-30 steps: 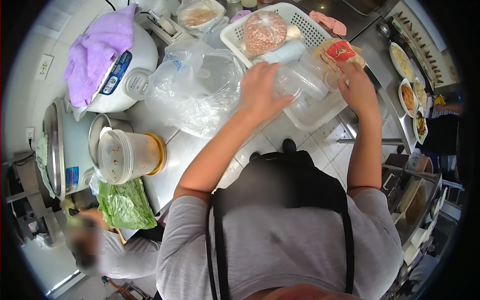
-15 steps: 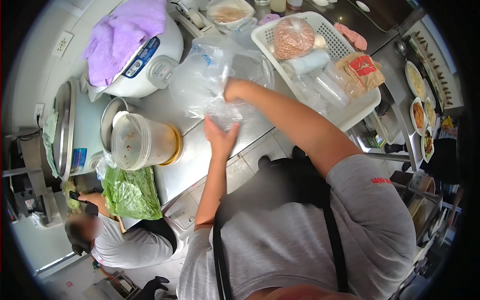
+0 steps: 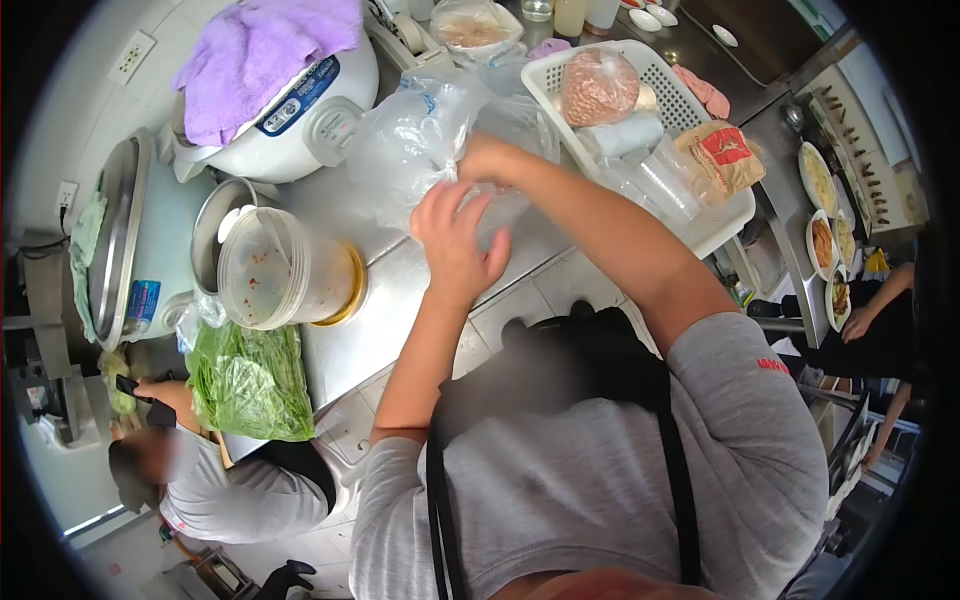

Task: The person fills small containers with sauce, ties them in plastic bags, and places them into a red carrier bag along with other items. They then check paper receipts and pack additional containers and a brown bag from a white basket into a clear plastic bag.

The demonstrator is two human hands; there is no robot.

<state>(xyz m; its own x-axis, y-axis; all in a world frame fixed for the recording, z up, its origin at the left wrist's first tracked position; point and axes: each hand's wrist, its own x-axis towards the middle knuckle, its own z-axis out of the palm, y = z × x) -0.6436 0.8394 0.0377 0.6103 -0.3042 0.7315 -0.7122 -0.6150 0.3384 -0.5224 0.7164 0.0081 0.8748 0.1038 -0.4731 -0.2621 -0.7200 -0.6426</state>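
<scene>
A clear plastic bag (image 3: pixel 405 150) lies puffed up over the steel table, its plastic bunched together near the middle. My right hand (image 3: pixel 488 160) grips that gathered part, with the fingers bent round and partly hidden. Just below, my left hand (image 3: pixel 458 240) is raised with its fingers apart, fingertips right at the lower edge of the bunched plastic. More loose clear plastic spreads out behind my right hand.
On the left are a clear tub (image 3: pixel 265 270), bagged leafy greens (image 3: pixel 250 380) and a rice cooker (image 3: pixel 300 130) under a purple towel (image 3: pixel 265 60). A white basket (image 3: pixel 715 215) of packages stands right. Other people are at lower left and far right.
My left hand has moved up against the bunched plastic and spread its fingers. My right hand keeps its grip on the bag. A person's arms at far right have come further into view.
</scene>
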